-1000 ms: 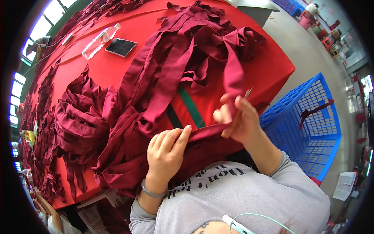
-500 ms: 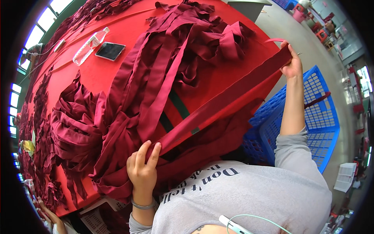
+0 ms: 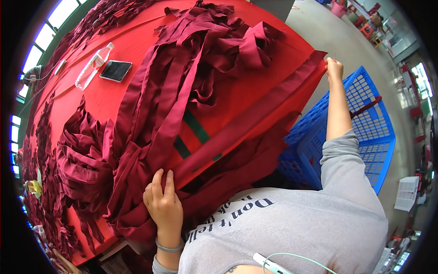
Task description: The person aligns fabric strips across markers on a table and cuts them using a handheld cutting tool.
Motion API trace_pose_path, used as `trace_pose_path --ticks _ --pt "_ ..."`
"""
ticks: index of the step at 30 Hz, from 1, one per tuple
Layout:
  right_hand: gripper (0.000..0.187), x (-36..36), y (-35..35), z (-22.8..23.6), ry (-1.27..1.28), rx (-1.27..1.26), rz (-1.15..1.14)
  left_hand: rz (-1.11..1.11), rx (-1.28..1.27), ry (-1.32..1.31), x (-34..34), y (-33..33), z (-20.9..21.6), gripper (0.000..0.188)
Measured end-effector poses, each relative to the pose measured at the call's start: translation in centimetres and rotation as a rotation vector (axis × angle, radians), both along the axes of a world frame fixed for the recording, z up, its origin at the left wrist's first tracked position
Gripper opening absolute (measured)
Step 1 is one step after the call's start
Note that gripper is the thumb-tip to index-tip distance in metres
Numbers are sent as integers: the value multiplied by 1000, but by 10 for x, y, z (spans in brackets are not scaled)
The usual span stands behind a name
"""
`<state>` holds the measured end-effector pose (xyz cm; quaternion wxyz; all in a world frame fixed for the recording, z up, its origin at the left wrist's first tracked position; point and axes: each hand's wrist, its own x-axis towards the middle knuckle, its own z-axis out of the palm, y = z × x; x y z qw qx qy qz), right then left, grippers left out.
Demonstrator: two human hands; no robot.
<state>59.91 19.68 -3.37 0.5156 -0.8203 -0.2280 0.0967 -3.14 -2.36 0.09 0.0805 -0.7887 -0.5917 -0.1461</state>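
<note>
A long maroon fabric strip (image 3: pixel 255 116) lies slantwise across the red-covered table (image 3: pixel 292 55), along its near right side. At its lower left end is my left hand (image 3: pixel 163 203), with two fingers stretched out and apart on the cloth. My right hand (image 3: pixel 335 69) is closed beside the strip's far right end, at the table's edge. Something thin and pointed shows faintly at its fingers, too small to name. Left of the strip, a heap of maroon strips (image 3: pixel 214 39) trails down to a gathered bundle (image 3: pixel 86 160). More maroon cloth (image 3: pixel 251 160) hangs between the table and my body.
A clear plastic bottle (image 3: pixel 93 66) and a dark-screened phone (image 3: pixel 116 71) lie on the table. Blue plastic crates (image 3: pixel 372 141) stand on the floor at my right. Dark maroon scraps (image 3: pixel 45 150) cover the table's left side. A person's arm (image 3: pixel 66 262) shows at lower left.
The strip, held up and taut before, now lies lower along the table. My right hand has come down slightly and the strip's end shows beside it. The view has shifted a little.
</note>
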Motion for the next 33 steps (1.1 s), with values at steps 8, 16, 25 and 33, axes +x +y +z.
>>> trace_pose_path --ticks 8,16,25,33 --pt "37 -60 -25 7 -460 173 345 -333 149 -94 32 -9 16 41" --pt "43 -345 -145 53 -584 255 1340 -207 -100 -137 44 7 -8 43" --pt "33 -381 -196 45 -804 -20 1426 -163 -30 -167 49 4 -18 55" --pt "32 -394 -180 38 -658 24 1305 -178 17 -179 48 9 -23 55"
